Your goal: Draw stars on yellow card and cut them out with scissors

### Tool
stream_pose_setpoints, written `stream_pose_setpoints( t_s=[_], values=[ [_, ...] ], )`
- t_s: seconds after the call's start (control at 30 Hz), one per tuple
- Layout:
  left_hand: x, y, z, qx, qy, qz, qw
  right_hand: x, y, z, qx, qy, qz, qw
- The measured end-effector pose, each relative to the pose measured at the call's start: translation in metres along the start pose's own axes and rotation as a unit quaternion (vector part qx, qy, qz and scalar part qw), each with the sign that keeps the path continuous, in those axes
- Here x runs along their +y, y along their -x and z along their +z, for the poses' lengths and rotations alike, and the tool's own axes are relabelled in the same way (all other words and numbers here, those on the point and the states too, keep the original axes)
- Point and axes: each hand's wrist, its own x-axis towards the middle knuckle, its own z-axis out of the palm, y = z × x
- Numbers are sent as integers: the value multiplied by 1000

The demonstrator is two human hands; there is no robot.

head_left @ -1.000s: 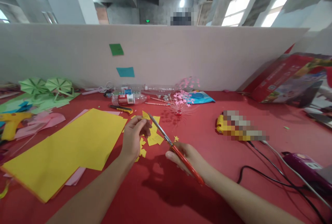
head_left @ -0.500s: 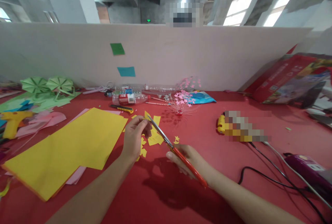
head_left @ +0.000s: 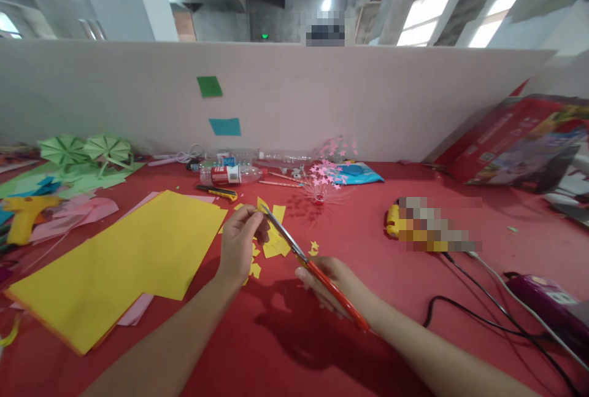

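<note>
Between the fingertips of my left hand (head_left: 242, 240) is a small piece of yellow paper (head_left: 261, 204), mostly hidden by the fingers. My right hand (head_left: 338, 286) grips red-handled scissors (head_left: 301, 254), whose blade tips meet the paper at my left fingertips. The blades look nearly closed. Below my hands, yellow paper scraps (head_left: 276, 243) lie on the red tabletop (head_left: 276, 348). A few small cut yellow pieces (head_left: 313, 248) rest just beyond the scissors' pivot.
Left lie large yellow sheets (head_left: 138, 250) over pink paper, and a yellow glue gun (head_left: 25, 216). Behind are a utility knife (head_left: 216, 192), plastic bottles (head_left: 225, 174) and a pink star decoration (head_left: 324, 173). Right are a power strip (head_left: 393, 222), cables and a purple device (head_left: 547, 299).
Hardly anything differs. Both hands, the paper and the scissors keep the same position, and the whole view has shifted very slightly.
</note>
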Motion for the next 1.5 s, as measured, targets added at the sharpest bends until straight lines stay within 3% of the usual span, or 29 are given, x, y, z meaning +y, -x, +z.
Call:
stream_pose_setpoints(
  t_s=[0.7,0.93,1.5],
  values=[
    [-1,-1,0,-17,70,-16,997,-2,1,-4,-44,-16,5,999],
    [0,0,0,-15,72,-14,997,3,1,-5,-47,6,-27,999],
    [-1,-2,0,-17,73,-21,997,-3,0,-1,-29,-25,42,998]
  ],
)
